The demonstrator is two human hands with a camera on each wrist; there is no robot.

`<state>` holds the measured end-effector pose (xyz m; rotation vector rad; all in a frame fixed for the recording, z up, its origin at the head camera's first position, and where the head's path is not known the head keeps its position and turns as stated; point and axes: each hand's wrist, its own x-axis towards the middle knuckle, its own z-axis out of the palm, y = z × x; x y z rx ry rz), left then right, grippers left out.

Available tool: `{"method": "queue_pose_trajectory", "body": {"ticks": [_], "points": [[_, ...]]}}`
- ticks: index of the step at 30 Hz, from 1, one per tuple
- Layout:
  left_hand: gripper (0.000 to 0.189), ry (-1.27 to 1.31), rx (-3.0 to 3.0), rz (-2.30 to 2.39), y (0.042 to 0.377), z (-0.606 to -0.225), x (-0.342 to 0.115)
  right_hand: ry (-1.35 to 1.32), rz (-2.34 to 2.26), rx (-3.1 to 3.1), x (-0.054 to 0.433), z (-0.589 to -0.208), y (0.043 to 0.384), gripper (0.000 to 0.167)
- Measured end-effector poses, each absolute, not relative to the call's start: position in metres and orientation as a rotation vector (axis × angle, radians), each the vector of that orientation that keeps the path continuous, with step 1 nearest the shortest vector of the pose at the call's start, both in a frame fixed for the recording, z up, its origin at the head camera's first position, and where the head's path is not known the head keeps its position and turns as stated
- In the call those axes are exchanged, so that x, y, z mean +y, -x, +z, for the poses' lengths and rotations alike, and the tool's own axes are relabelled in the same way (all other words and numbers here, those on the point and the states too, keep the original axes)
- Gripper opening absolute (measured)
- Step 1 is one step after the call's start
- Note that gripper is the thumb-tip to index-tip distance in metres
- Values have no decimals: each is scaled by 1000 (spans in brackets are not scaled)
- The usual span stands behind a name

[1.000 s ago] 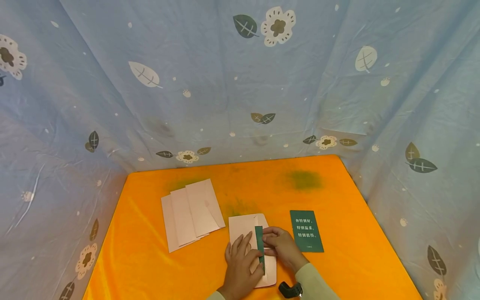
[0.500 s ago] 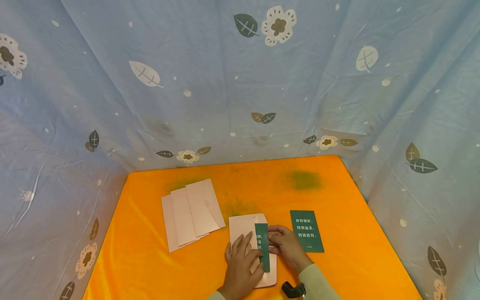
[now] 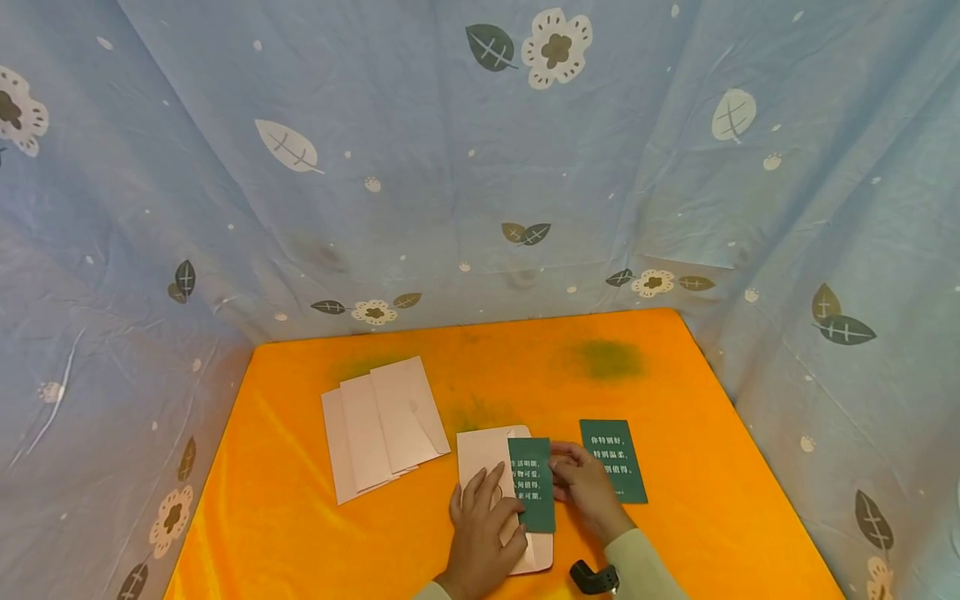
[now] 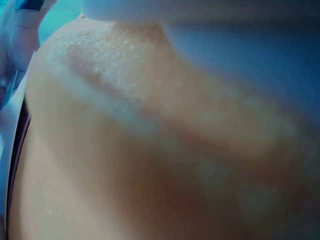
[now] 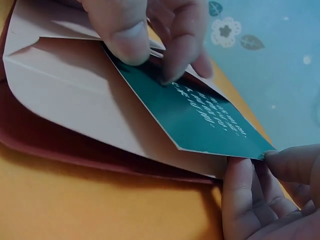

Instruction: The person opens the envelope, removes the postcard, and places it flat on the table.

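Observation:
A pale pink envelope [image 3: 480, 450] lies on the table with its flap spread to the right. My left hand [image 3: 483, 533] rests on it, fingers spread, with the thumb and index finger by the envelope's mouth. My right hand [image 3: 592, 498] pinches the right edge of a dark green card [image 3: 536, 483] with white writing. In the right wrist view, the card [image 5: 200, 122] slants across the envelope's open flap [image 5: 75, 85], its far end under the left hand's fingers. That far end is partly hidden. Skin and blur fill most of the left wrist view.
Several pink envelopes [image 3: 382, 429] lie overlapped at the left. Another green card [image 3: 615, 442] is at the right, partly behind my right hand. Yellow-orange cloth [image 3: 675, 400] covers the table, and a patterned blue curtain [image 3: 420, 183] surrounds it. On the right wrist is a black strap [image 3: 592, 577].
My right hand has moved right with the green card, and much more of the card's face shows beyond the left fingers. The left hand and the envelope have stayed in place.

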<state>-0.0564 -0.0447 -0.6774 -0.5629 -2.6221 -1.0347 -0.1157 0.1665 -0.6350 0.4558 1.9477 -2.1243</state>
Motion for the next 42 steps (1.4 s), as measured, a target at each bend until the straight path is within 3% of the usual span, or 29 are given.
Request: {"method": "queue_pose_trajectory", "body": {"ticks": [42], "points": [[21, 564, -2564, -1021, 57, -680, -44, -462, -2058, 2097, 206, -614, 118, 43]]}}
